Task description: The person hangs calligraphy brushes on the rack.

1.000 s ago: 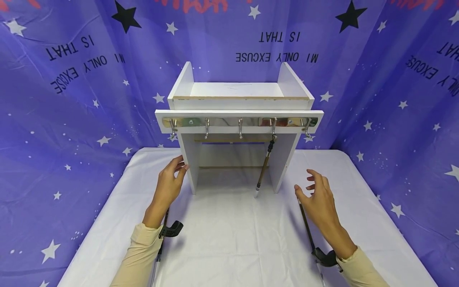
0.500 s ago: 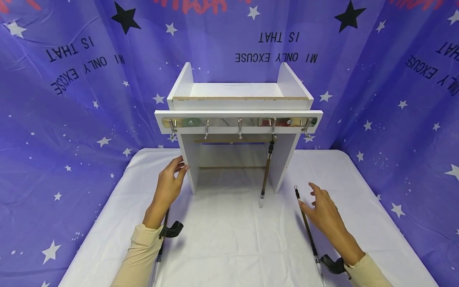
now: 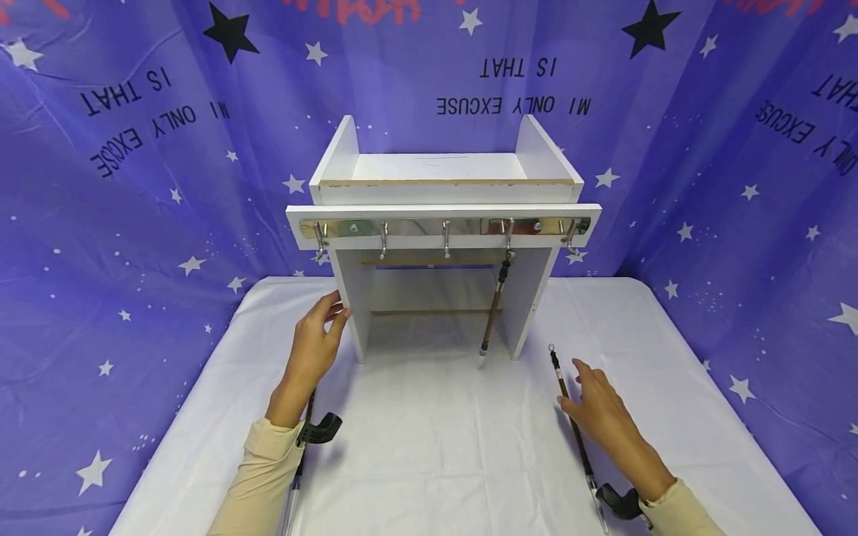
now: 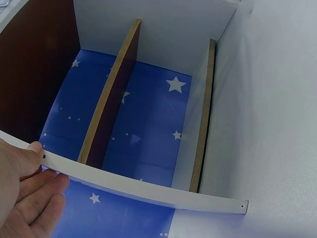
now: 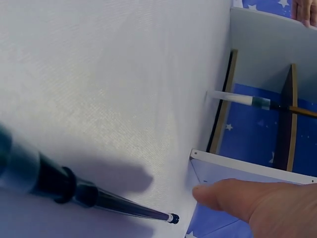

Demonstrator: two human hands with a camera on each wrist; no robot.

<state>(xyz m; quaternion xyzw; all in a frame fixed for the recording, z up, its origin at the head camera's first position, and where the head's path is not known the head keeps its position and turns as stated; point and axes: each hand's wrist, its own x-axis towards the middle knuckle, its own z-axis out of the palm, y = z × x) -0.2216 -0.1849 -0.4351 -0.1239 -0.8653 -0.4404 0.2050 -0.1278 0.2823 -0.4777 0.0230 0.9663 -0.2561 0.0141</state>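
White board shelf unit [image 3: 445, 195] stands at 12 o'clock in the head view, shiny five-hook metal rail [image 3: 415, 227] across its front. Slim brown-and-black rod [image 3: 494, 309] with a whitish lower end hangs from the fourth hook from the left, at the unit's 5 o'clock, slightly tilted. Left hand [image 3: 315, 342] at the unit's 8: pinching the side panel's front edge. Right hand [image 3: 599, 406] between 4 and 5: free, fingers loosely spread. Wire-looped brown-and-black rod [image 3: 579, 439] runs by its thumb; can't tell if touching. White cloth-covered table [image 3: 429, 461] underneath; purple star-print curtain [image 3: 402, 74] behind, 10 through 2.
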